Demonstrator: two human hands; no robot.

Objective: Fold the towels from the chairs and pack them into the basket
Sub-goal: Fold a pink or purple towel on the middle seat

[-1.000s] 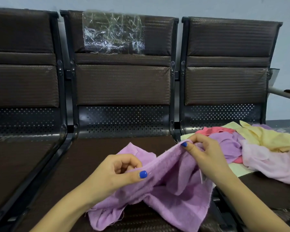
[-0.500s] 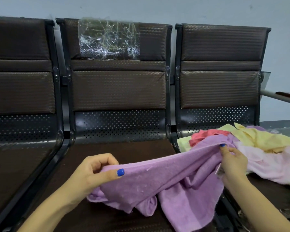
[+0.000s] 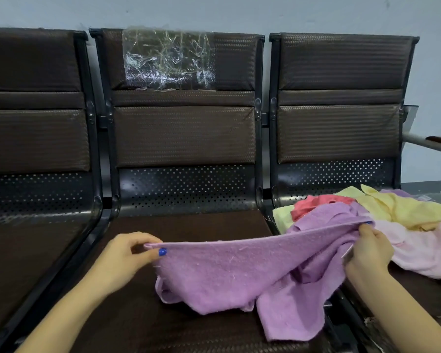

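while the left hand (image 3: 122,256) pinches one corner of the purple towel (image 3: 239,271) at lower centre, the right hand (image 3: 367,250) pinches the other, edge stretched taut.

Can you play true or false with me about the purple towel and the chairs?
1. Both hands hold the purple towel. True: the left hand and the right hand each pinch its top edge.
2. The towel is neatly folded. False: it hangs stretched and crumpled.
3. A pile of towels lies on the right chair. True.
4. The pile is all purple. False: it also has yellow, red and pink ones.
5. Clear plastic is on the left chair's back. False: it is on the middle chair.
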